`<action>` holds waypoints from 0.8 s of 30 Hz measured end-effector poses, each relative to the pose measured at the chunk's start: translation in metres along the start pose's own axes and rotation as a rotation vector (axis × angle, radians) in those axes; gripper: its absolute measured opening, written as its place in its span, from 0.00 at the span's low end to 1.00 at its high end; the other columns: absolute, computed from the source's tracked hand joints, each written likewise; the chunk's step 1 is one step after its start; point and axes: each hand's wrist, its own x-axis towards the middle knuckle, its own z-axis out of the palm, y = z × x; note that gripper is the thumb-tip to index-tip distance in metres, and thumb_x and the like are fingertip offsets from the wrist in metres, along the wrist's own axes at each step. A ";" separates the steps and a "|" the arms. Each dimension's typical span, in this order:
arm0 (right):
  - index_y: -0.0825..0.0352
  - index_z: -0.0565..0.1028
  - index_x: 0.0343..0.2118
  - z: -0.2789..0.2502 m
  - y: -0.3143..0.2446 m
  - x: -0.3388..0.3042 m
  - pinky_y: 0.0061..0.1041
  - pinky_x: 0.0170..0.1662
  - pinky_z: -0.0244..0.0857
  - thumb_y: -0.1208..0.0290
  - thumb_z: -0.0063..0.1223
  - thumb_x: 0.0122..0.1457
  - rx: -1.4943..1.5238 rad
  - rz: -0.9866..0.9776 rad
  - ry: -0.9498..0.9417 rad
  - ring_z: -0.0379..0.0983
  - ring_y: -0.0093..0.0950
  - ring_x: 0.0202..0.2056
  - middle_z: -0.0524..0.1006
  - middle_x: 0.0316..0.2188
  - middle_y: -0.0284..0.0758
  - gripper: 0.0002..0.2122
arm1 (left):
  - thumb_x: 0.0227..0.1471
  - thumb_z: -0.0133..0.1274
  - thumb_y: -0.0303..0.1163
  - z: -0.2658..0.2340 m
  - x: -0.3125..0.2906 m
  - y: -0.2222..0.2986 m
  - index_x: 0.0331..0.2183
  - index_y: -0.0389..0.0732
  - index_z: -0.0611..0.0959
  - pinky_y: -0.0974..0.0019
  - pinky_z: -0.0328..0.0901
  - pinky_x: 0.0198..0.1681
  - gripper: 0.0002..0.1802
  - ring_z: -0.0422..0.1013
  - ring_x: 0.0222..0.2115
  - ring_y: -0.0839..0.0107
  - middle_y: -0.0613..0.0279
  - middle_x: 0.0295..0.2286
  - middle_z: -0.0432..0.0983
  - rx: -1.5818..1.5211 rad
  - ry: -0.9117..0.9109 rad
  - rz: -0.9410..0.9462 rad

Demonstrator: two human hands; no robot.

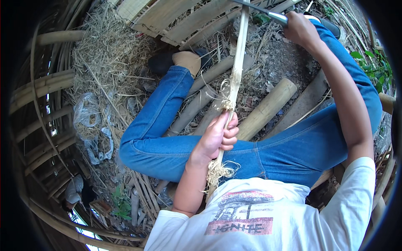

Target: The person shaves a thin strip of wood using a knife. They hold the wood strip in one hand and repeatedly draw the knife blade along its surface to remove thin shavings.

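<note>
A long, pale bamboo strip (pixel 237 72) runs from my belly up between my legs to the top of the view. Around its lower part my left hand (pixel 218 136) is wrapped in a fist. Curled shavings (pixel 218 172) cling to the strip just below that hand, and a smaller tuft sits just above it. Farther out, my right hand (pixel 300 29) grips the grey handle of a knife (pixel 277 17). Its dark blade reaches left to the strip near the top edge; whether it touches the strip I cannot tell.
Thick bamboo poles (pixel 268 109) lie on the ground between my legs. Flat bamboo slats (pixel 167 19) stand at the far side. Dry shavings and straw (pixel 102 50) cover the ground at left, with crumpled clear plastic (pixel 88 111). Bamboo framing (pixel 44 85) lines the left side.
</note>
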 end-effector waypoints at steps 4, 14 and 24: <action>0.70 0.75 0.31 0.003 -0.005 -0.023 0.40 0.38 0.68 0.73 0.51 0.43 -0.020 -0.188 0.029 0.74 0.46 0.33 0.75 0.28 0.51 0.11 | 0.61 0.28 0.50 -0.002 -0.006 -0.005 0.23 0.48 0.61 0.82 0.37 0.10 0.20 0.40 0.10 0.89 0.80 0.12 0.46 0.009 0.026 -0.026; 0.70 0.74 0.30 0.007 -0.006 -0.011 0.40 0.39 0.67 0.73 0.50 0.43 0.013 -0.135 0.017 0.73 0.46 0.33 0.75 0.27 0.50 0.10 | 0.61 0.27 0.51 -0.001 0.000 0.000 0.23 0.49 0.61 0.81 0.36 0.10 0.21 0.40 0.10 0.89 0.80 0.12 0.46 0.025 0.033 -0.027; 0.70 0.76 0.28 -0.001 -0.025 -0.028 0.40 0.37 0.68 0.73 0.50 0.45 0.102 -0.067 -0.043 0.74 0.46 0.30 0.75 0.25 0.51 0.09 | 0.62 0.28 0.48 -0.001 -0.002 -0.001 0.22 0.48 0.61 0.82 0.36 0.10 0.20 0.40 0.10 0.89 0.80 0.12 0.47 -0.022 0.014 -0.009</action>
